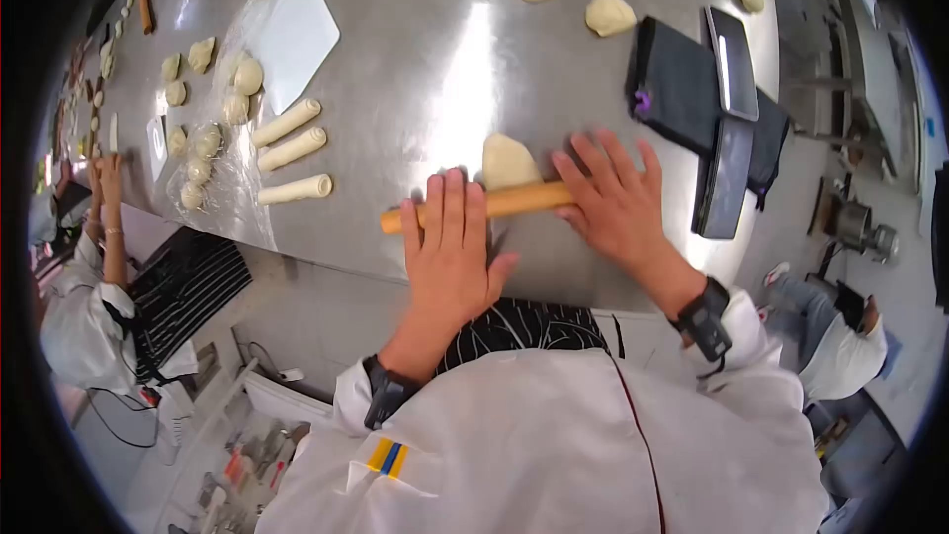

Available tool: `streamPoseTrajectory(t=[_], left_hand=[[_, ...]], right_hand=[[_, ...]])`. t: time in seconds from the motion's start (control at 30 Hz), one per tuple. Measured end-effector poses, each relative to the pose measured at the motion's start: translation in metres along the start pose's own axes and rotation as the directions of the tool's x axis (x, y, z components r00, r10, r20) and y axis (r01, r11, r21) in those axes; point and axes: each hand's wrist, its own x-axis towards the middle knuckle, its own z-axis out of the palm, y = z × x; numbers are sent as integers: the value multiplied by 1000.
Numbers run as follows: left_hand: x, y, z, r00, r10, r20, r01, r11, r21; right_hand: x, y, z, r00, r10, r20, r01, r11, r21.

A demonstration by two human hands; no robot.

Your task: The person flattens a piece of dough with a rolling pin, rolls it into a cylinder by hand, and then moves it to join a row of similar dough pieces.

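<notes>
Press evenly with the left hand (445, 267) and right hand (625, 210), fingers (453, 206) loosely spread over opposite ends of the rolling pin (519, 201), so the dough (508, 160) at its far side on the counter (395, 89) thins uniformly.

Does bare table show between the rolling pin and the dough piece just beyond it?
No, the rolling pin overlaps the near edge of the dough piece, leaving no gap visible.
</notes>
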Motion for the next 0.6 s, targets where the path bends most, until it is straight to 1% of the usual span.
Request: streamPoseTrajectory(t=[0.07,0.1,0.13,0.17,0.2,0.23,0.27,0.3,0.33,0.37,0.4,0.47,0.5,0.53,0.57,0.6], left_hand=[[0,25,9,998,3,58,-2,1000,-12],[14,-4,-24,992,-37,118,38,999,-13],[35,-4,-21,989,-63,136,62,998,12],[59,-13,-18,988,-82,131,73,994,76],[75,-24,-15,990,-98,99,84,987,139],[89,-30,-13,990,-101,95,87,986,140],[104,-37,-10,988,-154,26,147,973,177],[117,-41,-6,978,-204,-47,210,956,204],[125,-45,-3,975,-213,-55,220,954,206],[129,-47,0,959,-221,-179,258,940,222],[127,-47,-2,927,-220,-304,298,924,241],[79,-22,2,958,-242,-152,272,937,220],[48,-7,2,962,-263,-70,271,948,167],[18,8,3,966,-249,-74,255,963,83],[22,6,1,964,-248,-92,256,963,88],[22,4,0,971,-226,-75,233,967,101]], right_hand=[[-11,12,-10,998,29,-58,-41,978,-207],[32,-9,-15,1000,29,-4,-30,987,-160],[50,2,-21,999,48,-25,-51,983,-178],[77,14,-20,994,56,-91,-72,980,-183],[100,22,-16,992,43,-123,-65,981,-181],[112,28,-15,982,25,-186,-58,983,-175],[123,35,-13,968,5,-253,-49,985,-167],[135,46,-11,967,-5,-256,-40,984,-171],[147,55,-9,930,-89,-357,22,982,-187],[148,58,-7,876,-169,-451,84,976,-203],[138,54,-8,871,-181,-458,101,976,-194],[107,48,-7,955,-120,-270,80,985,-154],[72,40,-1,976,-89,-198,66,991,-119],[45,33,3,992,-57,-113,47,995,-88],[43,32,-1,990,-67,-127,55,994,-94],[41,29,-4,993,-45,-110,35,995,-98]])
